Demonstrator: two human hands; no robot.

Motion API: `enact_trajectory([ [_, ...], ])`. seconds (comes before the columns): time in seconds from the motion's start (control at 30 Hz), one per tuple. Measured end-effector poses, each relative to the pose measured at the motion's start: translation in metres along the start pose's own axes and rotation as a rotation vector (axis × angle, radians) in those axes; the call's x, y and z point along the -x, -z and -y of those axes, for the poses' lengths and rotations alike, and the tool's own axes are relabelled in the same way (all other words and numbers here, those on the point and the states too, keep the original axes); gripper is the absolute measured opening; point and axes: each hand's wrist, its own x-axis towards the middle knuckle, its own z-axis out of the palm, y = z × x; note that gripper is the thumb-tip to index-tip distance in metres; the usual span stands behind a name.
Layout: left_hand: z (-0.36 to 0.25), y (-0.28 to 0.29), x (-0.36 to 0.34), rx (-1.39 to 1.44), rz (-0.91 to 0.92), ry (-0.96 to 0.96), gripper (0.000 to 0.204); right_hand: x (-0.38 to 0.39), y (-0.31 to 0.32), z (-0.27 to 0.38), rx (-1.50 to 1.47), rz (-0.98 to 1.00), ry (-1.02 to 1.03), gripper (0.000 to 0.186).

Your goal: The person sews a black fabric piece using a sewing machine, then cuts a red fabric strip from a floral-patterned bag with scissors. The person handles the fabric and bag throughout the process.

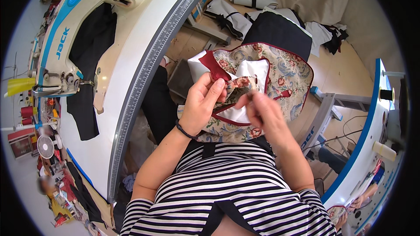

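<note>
My left hand [203, 100] is closed, its thumb and fingertips pinching a narrow floral fabric strip [242, 82] that sticks out to the right. Just beyond those fingers, a dark red fabric edge [214, 66] lies against white lining. Close to the strip's lower right side is my right hand [266, 112], blurred by motion, with its fingers curled together; what they grip cannot be made out. Under both hands, a floral tapestry fabric piece [295, 72] with dark red binding spreads over my lap, and white lining [256, 69] shows in its middle.
On the left stands a white sewing machine [54, 67] with black fabric [94, 35] under its head. A ruler strip [159, 46] edges that table. At right are another machine table [365, 135] and a grey metal stand [321, 116]. Fabric bundles [227, 17] lie on the floor ahead.
</note>
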Motion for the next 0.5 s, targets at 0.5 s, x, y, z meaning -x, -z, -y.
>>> enact_trajectory([
  [0.5,-0.0005,0.0001,0.0022,-0.052,0.038,-0.051,0.020,-0.0103,-0.0113,-0.0135,-0.133,0.083,-0.103,0.044],
])
